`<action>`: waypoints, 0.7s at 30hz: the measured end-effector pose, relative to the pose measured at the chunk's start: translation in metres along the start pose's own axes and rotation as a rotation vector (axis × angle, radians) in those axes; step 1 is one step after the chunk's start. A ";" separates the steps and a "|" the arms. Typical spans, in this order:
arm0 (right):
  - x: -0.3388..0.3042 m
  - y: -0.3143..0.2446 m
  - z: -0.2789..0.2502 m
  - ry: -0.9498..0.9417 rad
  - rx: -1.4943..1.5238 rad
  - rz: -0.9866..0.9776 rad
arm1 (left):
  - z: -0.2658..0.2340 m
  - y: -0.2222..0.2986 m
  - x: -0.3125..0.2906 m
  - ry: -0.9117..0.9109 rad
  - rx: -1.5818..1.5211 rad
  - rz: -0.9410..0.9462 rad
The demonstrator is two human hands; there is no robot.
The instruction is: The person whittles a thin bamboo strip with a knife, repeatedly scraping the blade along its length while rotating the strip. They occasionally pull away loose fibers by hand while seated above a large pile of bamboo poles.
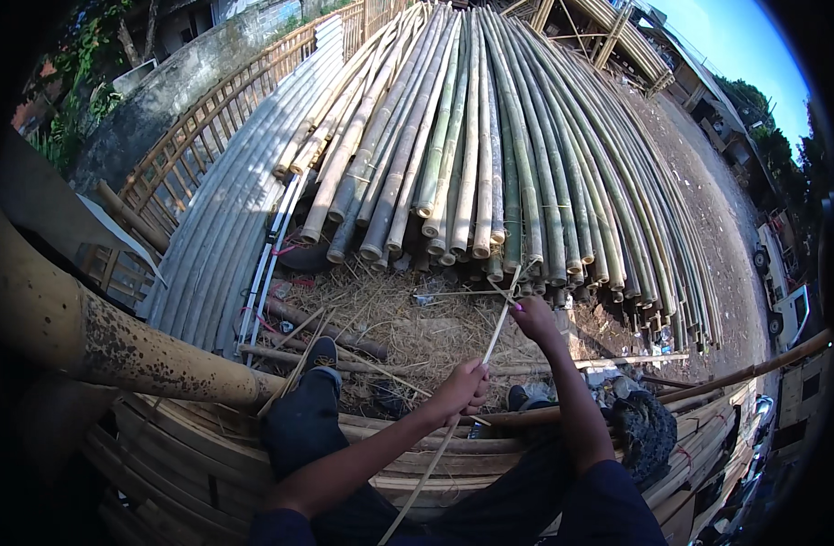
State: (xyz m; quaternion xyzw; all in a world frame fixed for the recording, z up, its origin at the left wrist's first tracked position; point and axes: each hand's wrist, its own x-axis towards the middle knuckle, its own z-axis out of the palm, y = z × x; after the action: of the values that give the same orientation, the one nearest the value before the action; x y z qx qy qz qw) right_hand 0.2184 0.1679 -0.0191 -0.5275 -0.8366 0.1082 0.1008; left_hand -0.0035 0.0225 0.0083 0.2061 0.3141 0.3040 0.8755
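Note:
A long, thin, pale bamboo strip (497, 335) slants up from the lower edge, past my lap, toward the cut ends of the stacked poles. My left hand (460, 391) is closed around it near its middle. Farther along, my right hand (533, 318) is closed beside the strip's upper part, with a small pink bit (517, 308) showing at its fingers. What exactly it grips is too small to tell. A short pale piece (502, 293) crosses the strip just by these fingers.
A big stack of bamboo poles (472, 173) fills the far side. Grey corrugated sheets (221, 214) lie left of it. A thick bamboo pole (162, 350) juts in at the left. Straw and scraps (426, 332) cover the ground; a white vehicle (785, 291) stands far right.

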 end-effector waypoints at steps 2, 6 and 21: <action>-0.005 0.030 -0.014 0.084 -0.134 0.164 | 0.006 -0.005 0.007 0.002 0.025 -0.003; -0.003 0.006 0.007 0.152 -0.114 0.147 | -0.008 0.001 0.010 0.019 -0.021 -0.050; -0.115 0.177 -0.007 0.219 -0.509 1.031 | 0.054 -0.032 -0.046 -0.340 0.318 -0.087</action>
State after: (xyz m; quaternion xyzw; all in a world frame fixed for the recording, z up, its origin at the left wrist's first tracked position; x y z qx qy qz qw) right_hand 0.4219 0.1386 -0.0695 -0.8822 -0.4561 -0.1164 -0.0090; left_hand 0.0177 -0.0412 0.0492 0.3757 0.2147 0.1737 0.8846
